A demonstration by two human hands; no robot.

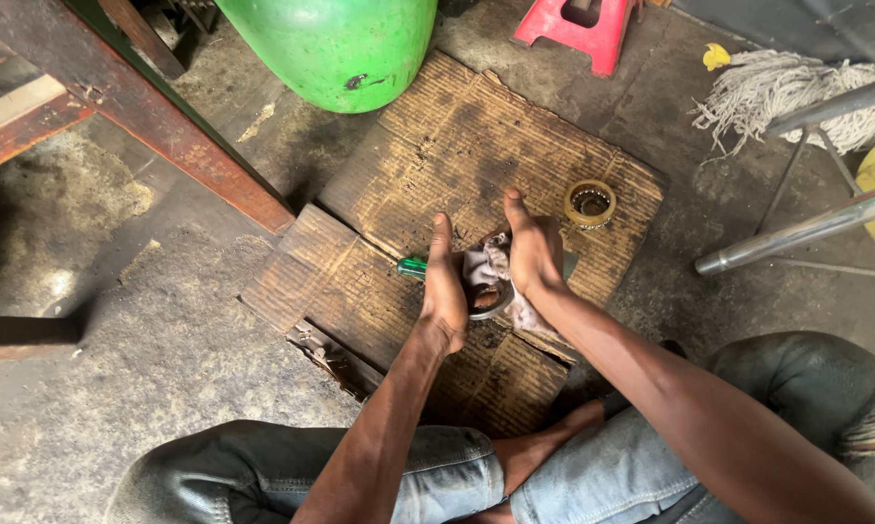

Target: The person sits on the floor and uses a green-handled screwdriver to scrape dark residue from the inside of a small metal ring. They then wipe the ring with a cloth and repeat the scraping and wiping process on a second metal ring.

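Two knees in jeans fill the bottom of the frame, with a bare foot tucked between them. Just above, at centre, we hold our hands together over the cardboard. Our left hand is closed around a metal ring, thumb pointing up the frame, and a green handle pokes out to its left. Our right hand is wrapped around a dirty rag pressed against the ring, thumb also raised. Whether the handle sits in the left hand's grip we cannot tell.

Right of the hands, near the cardboard's right edge, a bearing lies flat, apart from everything else. The cardboard has open room in its upper half; its lower left edge is torn and frayed. Bare concrete floor spreads across the lower left.

Further up, a wooden table leg slants along the upper left, hemming that side. At top centre a green drum stands touching the cardboard's upper edge; what it contains is hidden. A red stool sits at the top, and a mop and metal tubes crowd the upper right.
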